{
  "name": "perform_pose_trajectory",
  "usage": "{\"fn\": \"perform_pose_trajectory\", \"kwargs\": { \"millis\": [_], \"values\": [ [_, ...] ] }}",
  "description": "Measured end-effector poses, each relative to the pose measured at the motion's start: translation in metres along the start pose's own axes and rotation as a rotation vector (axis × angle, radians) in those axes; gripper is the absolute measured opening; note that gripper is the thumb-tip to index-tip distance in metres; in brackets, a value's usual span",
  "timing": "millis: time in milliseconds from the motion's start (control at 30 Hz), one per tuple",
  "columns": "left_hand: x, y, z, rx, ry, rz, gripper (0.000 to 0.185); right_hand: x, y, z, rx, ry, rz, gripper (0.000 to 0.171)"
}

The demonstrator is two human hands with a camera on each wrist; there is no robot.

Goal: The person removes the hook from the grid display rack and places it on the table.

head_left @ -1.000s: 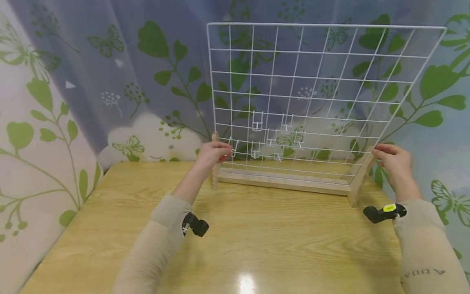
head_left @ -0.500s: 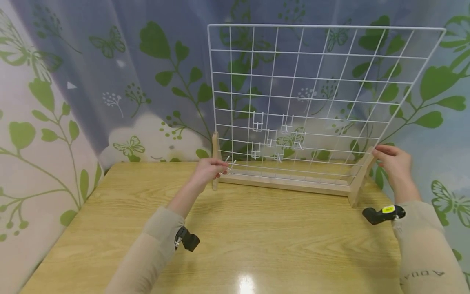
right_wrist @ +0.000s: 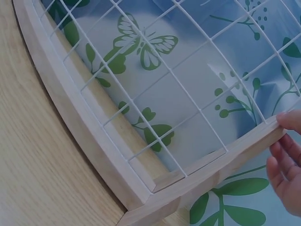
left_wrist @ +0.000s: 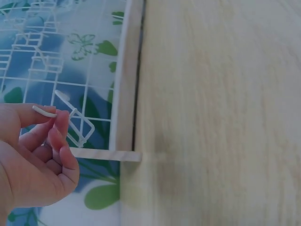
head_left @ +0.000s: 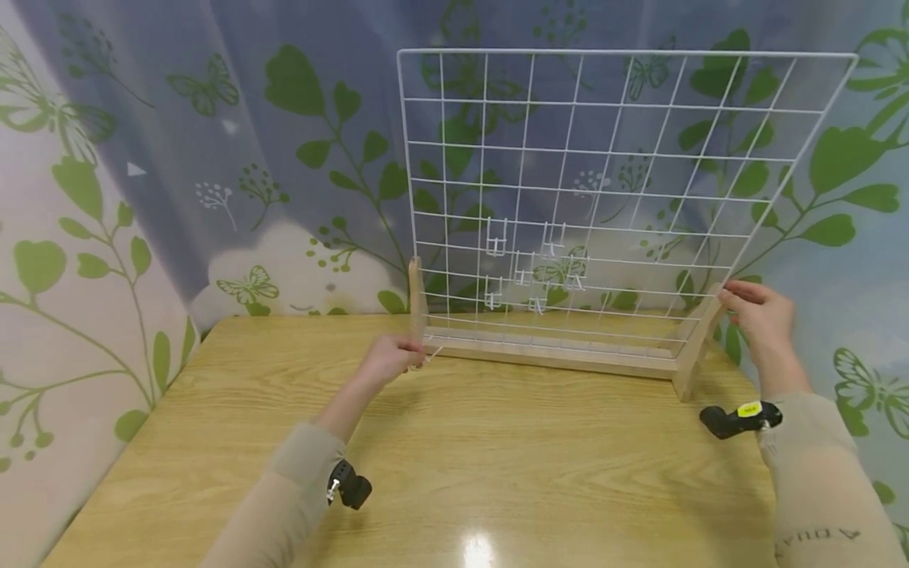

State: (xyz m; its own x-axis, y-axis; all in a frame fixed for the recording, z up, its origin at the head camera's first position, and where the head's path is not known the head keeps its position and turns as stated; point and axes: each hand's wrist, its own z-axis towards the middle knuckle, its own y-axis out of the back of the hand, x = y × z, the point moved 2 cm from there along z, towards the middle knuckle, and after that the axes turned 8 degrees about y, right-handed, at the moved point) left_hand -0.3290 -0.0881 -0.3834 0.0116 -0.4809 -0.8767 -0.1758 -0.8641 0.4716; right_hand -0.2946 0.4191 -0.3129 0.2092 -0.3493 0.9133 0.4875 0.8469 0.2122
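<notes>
A white wire grid panel (head_left: 540, 170) stands in a pale wooden stand (head_left: 547, 360) at the back of the table. My left hand (head_left: 389, 359) pinches a white wire hook (left_wrist: 81, 127) between thumb and fingertips, in front of the stand's left post (head_left: 417, 296). In the left wrist view the hook's bent loop sticks out past the fingertips. At the other end, my right hand (head_left: 763, 315) grips the top of the stand's right post (right_wrist: 235, 155) between thumb and fingers. Several similar white hooks (head_left: 495, 246) hang on the lower left part of the grid.
The wooden table (head_left: 497, 465) spreads in front of the stand, with a shiny light spot near its front. A patterned curtain (head_left: 312, 181) with green leaves and butterflies hangs right behind the grid. Both wrists wear small black cameras (head_left: 349, 483).
My left hand has drawn the hook off the grid's lower left and moved down and toward me with it. The right hand keeps its hold on the right post.
</notes>
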Motion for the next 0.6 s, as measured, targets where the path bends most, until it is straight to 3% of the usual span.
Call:
{"fn": "perform_pose_trajectory", "kwargs": {
  "millis": [200,600],
  "values": [
    [0.007,0.000,-0.003,0.003,0.021,0.023,0.018,-0.003,-0.003,-0.001,-0.079,0.024,-0.237,0.012],
    [0.026,-0.010,0.002,0.027,0.048,0.120,0.014,-0.006,-0.001,-0.005,-0.059,0.054,-0.152,0.009]
  ]
}}
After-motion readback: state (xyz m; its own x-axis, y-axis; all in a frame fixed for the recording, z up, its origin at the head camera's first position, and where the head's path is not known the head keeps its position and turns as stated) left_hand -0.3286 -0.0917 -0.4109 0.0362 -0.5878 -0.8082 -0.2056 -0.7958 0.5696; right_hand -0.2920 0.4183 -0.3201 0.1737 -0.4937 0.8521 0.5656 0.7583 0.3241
